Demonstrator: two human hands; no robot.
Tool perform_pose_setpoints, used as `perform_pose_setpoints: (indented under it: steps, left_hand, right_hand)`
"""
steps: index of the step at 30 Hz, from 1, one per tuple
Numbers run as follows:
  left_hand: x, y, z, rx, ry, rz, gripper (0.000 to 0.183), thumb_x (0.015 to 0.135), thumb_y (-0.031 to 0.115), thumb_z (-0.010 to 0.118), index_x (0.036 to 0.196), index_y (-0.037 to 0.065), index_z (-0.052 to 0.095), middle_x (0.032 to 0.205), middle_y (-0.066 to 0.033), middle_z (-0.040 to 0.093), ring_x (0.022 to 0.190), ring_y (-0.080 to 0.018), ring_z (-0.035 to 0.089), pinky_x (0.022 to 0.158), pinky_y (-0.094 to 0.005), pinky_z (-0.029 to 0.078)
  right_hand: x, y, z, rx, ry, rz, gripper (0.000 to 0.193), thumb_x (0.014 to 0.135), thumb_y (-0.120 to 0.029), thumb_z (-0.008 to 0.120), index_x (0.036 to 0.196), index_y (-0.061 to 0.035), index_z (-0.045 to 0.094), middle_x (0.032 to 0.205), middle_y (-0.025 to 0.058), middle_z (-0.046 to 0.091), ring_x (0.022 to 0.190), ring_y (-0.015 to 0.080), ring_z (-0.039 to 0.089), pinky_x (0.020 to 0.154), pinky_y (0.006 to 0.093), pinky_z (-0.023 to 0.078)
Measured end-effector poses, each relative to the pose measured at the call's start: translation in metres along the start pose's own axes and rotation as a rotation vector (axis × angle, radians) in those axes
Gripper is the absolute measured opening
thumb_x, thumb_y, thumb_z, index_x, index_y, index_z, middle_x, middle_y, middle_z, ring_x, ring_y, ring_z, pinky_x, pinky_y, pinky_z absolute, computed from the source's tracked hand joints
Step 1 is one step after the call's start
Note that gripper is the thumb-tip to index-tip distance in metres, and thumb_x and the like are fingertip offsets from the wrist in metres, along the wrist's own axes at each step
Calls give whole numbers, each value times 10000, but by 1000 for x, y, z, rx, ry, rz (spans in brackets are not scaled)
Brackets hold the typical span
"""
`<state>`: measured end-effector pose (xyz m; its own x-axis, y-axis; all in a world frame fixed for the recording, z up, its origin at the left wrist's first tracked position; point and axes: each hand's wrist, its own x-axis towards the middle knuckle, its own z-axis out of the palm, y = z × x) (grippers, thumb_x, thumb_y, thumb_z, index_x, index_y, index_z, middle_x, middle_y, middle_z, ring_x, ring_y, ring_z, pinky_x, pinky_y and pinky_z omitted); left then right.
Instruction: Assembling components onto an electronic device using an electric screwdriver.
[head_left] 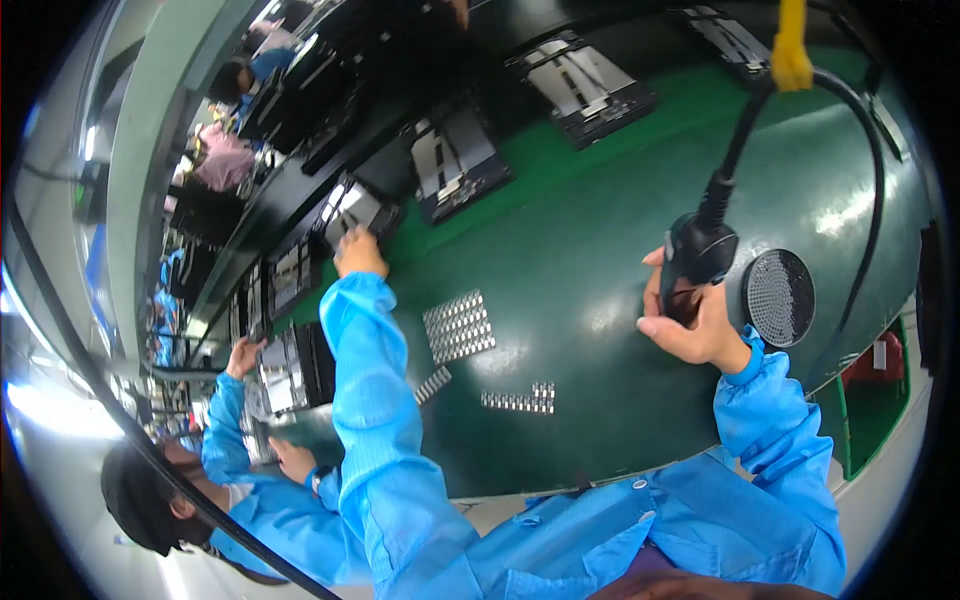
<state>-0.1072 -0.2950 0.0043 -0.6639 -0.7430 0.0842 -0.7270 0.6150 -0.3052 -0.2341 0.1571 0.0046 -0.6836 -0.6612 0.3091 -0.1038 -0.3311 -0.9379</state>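
My left hand (360, 254) reaches far left, its fingers bent at the near edge of an opened electronic device (357, 207) with silver panels in a black frame. Part of the grip is hidden by the back of the hand. On the right, my right hand (705, 325) is closed around a black corded electric screwdriver (703, 250), whose cable runs up to a yellow strap (792, 62). The tool's tip is out of sight. Beside that hand lies a round black dish (780, 298) with a pattern of small holes.
Sheets of small silver pieces (459, 327) lie on the green table (590, 350), with shorter strips (518, 399) nearer me. More opened devices (585, 85) line the far side. At left, a co-worker in blue sleeves handles another device (285, 370). A green-rimmed bin (872, 415) stands right.
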Motion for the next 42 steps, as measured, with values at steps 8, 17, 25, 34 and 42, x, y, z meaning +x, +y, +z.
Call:
perform_pose_setpoints:
  steps: [8,17,25,34,42]
  left_hand:
    - [-2,-26,-15,-66,310,-120,450,605,171,591,1049,107,620,857,-190,663,813,-382,637,752,-483,504]
    - [-93,-51,-115,-102,826,-106,331,619,114,586,934,110,687,775,-167,666,712,-362,641,647,-442,503]
    - [-214,86,-154,-574,839,588,320,596,12,641,913,30,685,825,-152,686,742,-296,677,674,-333,518]
    - [-315,172,-121,-552,483,863,466,595,36,678,1052,-41,631,1072,-195,640,1023,-362,609,853,-418,488]
    - [-328,192,-78,-1064,203,694,566,780,118,680,1292,6,464,1422,-242,337,1340,-462,245,1063,-538,232]
  right_hand:
    - [8,-6,8,-40,14,-169,621,666,-105,799,1165,2,444,682,0,559,542,42,482,470,190,382]
    - [8,0,11,-103,126,-142,423,701,-177,822,956,-15,525,614,32,534,547,50,439,498,217,353]
    - [10,-43,-15,-49,350,-186,365,727,-92,791,970,-27,526,624,-11,542,533,51,504,476,201,400]
    - [2,-77,-80,-124,495,-220,365,747,9,723,1021,0,482,604,37,571,463,105,548,416,220,416]
    - [-7,-63,-94,-128,488,-168,389,736,5,732,1031,0,478,603,40,569,462,108,549,421,225,427]
